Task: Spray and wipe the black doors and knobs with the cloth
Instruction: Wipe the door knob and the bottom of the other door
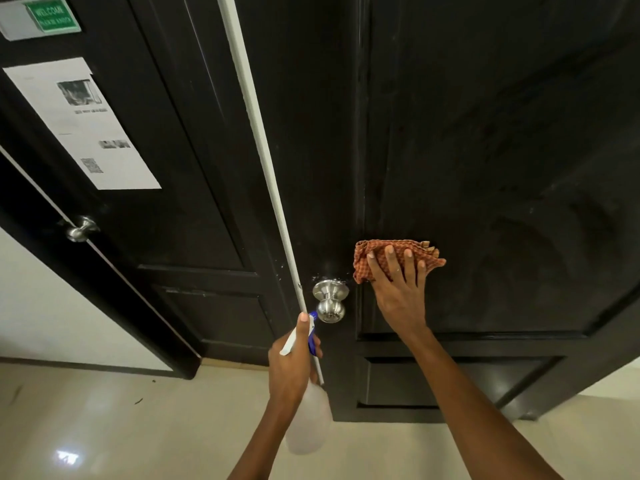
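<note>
A person wipes a black panelled wooden door (485, 150) beside its round silver metal knob (330, 301).

The right hand (398, 289) presses a crumpled orange checked cloth (394, 256) flat-fingered against the door. The left hand (294, 358) grips a translucent spray bottle with a blue-and-white trigger (306, 403), nozzle near the knob. Best wiped with firm overlapping strokes, working across to the wet specks around the knob.

We read one word for certain: "WELCOME", in white capitals on a green sign (52, 14) fixed at about eleven o'clock on the left black door (180, 174). A smaller line beneath it is too blurred to read. Below, toward nine o'clock, a white paper notice (81, 123) carries blurred print and a QR code (92, 165), all illegible.
</note>
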